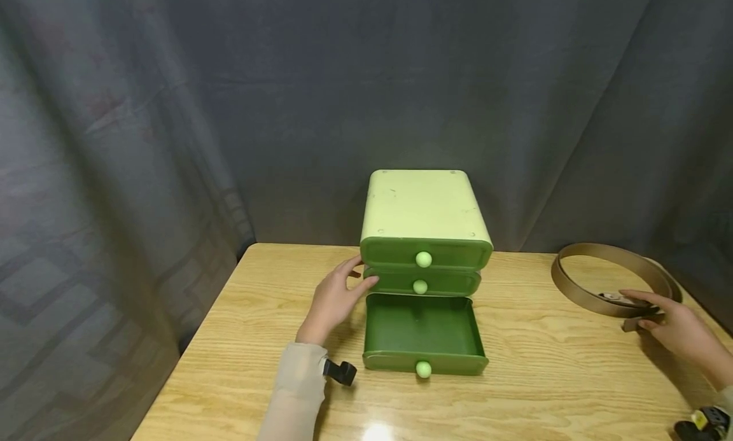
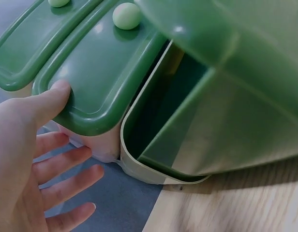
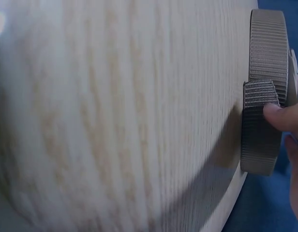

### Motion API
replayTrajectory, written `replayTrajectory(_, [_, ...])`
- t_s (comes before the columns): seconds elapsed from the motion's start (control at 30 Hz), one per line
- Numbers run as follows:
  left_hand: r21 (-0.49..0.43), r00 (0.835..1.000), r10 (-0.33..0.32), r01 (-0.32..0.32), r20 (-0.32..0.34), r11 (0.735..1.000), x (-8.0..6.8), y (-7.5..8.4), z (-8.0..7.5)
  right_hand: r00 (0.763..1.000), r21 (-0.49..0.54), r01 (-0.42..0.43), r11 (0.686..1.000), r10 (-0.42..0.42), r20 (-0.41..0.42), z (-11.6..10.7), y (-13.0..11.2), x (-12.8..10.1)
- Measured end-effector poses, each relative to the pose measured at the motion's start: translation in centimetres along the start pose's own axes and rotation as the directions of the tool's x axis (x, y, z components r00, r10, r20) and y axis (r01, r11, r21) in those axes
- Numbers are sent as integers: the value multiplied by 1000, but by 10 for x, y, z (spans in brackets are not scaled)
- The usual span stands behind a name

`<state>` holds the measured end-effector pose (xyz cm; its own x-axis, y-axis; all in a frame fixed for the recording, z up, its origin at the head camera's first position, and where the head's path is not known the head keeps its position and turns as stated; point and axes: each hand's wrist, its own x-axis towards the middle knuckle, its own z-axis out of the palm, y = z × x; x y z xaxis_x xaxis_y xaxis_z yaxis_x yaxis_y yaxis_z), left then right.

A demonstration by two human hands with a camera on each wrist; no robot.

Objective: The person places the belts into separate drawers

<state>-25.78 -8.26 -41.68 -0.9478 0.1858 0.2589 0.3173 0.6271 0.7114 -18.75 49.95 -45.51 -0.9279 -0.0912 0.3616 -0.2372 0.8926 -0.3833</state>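
A small drawer cabinet [image 1: 424, 205] with a pale green top and dark green drawers stands at the middle of the table. Its bottom drawer [image 1: 420, 329] is pulled out, and the inside shows bare. At the cabinet's left side is my left hand [image 1: 335, 301]; its thumb rests on the left end of the middle drawer [image 2: 98, 67], the other fingers spread beside the cabinet wall. Over on the right lies a loosely coiled brown belt [image 1: 584, 294] with ribbed fabric. My right hand [image 1: 678, 323] pinches it near the buckle, thumb [image 3: 279, 116] against the strap's outer face.
The wooden table [image 1: 258, 364] runs back to a grey curtain [image 1: 321, 110] behind the cabinet. Round light green knobs [image 1: 424, 369] stick out from the drawer fronts. A black strap with a small camera [image 1: 342, 371] sits on the left wrist.
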Motion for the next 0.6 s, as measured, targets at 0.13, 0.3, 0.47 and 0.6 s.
replayTrajectory(0.13, [6,1000,-1,1,8,1000,0,-1,1,1000,-56,16,998,-16,6,2,0,3])
replayTrajectory(0.3, [-7,1000,8,-7,20,1000,1,-2,1,1000,-108,-5,994,7,24,0,-1,9])
replayTrajectory(0.47, [-18,1000,5,-5,25,1000,1,-3,1,999,-111,-30,993,33,28,-2,-3,13])
replayTrajectory(0.6, [-13,1000,-1,1,31,1000,2,-3,3,998,-91,-47,995,51,38,-2,-3,12])
